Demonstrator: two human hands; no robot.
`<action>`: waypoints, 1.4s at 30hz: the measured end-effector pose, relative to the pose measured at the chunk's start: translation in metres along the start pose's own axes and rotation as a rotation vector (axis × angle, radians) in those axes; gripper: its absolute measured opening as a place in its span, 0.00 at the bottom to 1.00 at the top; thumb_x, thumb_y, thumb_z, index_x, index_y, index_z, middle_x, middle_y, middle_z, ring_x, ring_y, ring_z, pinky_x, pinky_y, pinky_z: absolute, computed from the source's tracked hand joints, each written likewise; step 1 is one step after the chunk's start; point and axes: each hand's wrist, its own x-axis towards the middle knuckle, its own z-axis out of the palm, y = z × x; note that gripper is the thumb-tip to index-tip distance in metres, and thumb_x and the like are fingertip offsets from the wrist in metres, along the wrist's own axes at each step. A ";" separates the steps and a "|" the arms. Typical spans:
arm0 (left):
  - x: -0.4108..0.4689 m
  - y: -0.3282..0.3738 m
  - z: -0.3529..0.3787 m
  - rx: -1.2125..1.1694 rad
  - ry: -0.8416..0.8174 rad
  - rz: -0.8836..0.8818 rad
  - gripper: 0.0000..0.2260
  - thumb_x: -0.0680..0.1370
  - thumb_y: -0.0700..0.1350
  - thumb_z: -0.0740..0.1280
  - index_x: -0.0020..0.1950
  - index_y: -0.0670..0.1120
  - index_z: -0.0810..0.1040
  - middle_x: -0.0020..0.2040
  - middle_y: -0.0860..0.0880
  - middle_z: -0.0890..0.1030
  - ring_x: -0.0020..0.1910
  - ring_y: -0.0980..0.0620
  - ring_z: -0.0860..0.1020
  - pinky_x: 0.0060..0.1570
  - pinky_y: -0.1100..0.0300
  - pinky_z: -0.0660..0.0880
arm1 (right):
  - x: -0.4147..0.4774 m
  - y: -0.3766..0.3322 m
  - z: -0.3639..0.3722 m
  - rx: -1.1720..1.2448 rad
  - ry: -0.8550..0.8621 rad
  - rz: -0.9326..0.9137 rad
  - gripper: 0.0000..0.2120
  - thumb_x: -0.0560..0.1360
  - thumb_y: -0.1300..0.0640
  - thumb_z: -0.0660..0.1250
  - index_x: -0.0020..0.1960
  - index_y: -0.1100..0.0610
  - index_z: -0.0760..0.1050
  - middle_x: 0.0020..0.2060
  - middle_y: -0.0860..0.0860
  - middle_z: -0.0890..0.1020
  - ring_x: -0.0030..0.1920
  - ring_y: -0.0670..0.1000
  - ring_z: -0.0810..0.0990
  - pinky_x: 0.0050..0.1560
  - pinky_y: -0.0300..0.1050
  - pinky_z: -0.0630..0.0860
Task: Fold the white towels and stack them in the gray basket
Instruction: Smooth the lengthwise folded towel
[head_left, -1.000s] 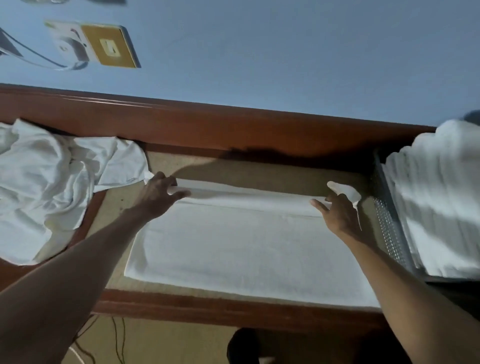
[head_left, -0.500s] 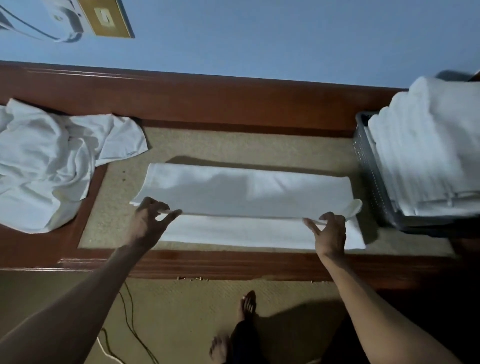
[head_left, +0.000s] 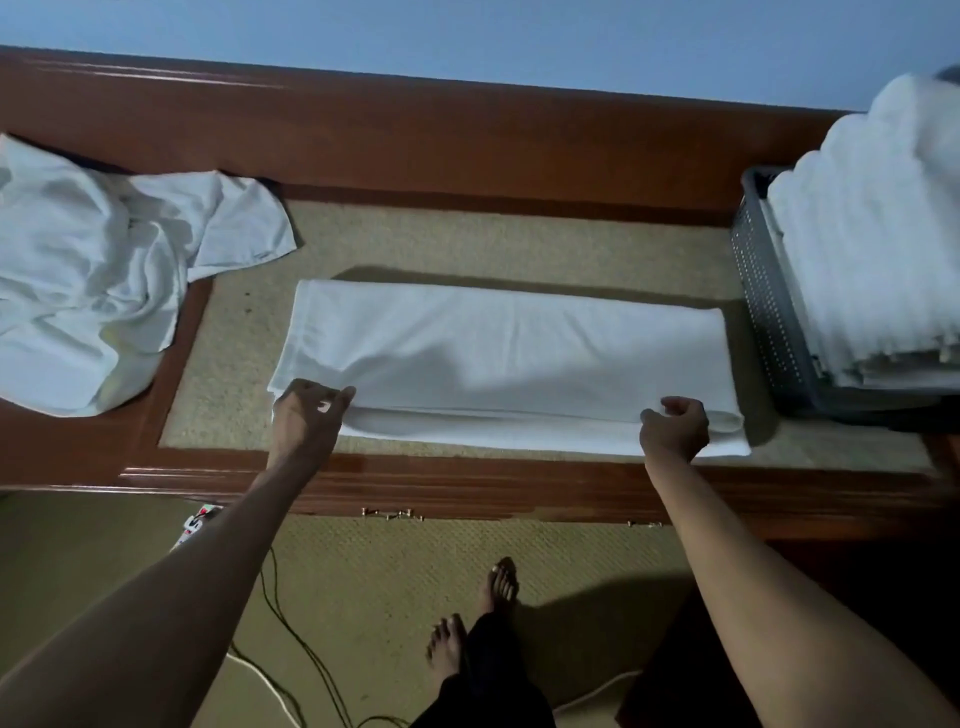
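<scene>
A white towel (head_left: 509, 358) lies folded lengthwise into a long band on the table's woven beige inlay (head_left: 498, 244). My left hand (head_left: 306, 421) pinches the folded layer's near left corner. My right hand (head_left: 675, 426) pinches the same layer near its near right corner, fingers curled round the edge. A narrow strip of the lower layer shows under the fold along the front. The gray perforated basket (head_left: 769, 291) stands at the right, holding a tall stack of folded white towels (head_left: 872, 249) that rises above its rim.
A crumpled heap of unfolded white towels (head_left: 88, 275) lies at the table's left end. The dark wooden table frame (head_left: 415, 140) backs onto a blue wall. Below the front edge are my bare feet (head_left: 498, 587), cables and a power strip (head_left: 195, 525) on the floor.
Both hands have drawn the towel's far edge toward me over the near half, laying it down almost flush with the front edge. The view has tilted down.
</scene>
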 end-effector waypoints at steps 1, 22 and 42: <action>-0.003 0.000 -0.002 -0.012 0.015 0.003 0.17 0.80 0.52 0.71 0.51 0.37 0.86 0.53 0.40 0.82 0.49 0.43 0.80 0.49 0.52 0.74 | -0.002 0.002 -0.002 0.005 -0.006 0.001 0.14 0.72 0.72 0.71 0.55 0.62 0.78 0.55 0.59 0.81 0.55 0.58 0.80 0.51 0.45 0.77; -0.039 0.027 -0.009 0.242 0.143 -0.009 0.17 0.82 0.61 0.64 0.48 0.51 0.86 0.52 0.49 0.86 0.47 0.39 0.83 0.42 0.54 0.70 | -0.018 0.019 -0.031 -0.280 0.226 -0.119 0.29 0.71 0.72 0.68 0.69 0.59 0.63 0.71 0.65 0.62 0.62 0.67 0.72 0.52 0.57 0.76; 0.028 0.216 0.224 0.286 -0.188 0.635 0.24 0.84 0.56 0.59 0.79 0.51 0.66 0.81 0.43 0.62 0.81 0.43 0.57 0.79 0.45 0.54 | 0.176 -0.017 -0.011 -0.243 -0.066 -0.208 0.18 0.81 0.49 0.67 0.58 0.64 0.77 0.60 0.59 0.79 0.59 0.57 0.78 0.59 0.47 0.72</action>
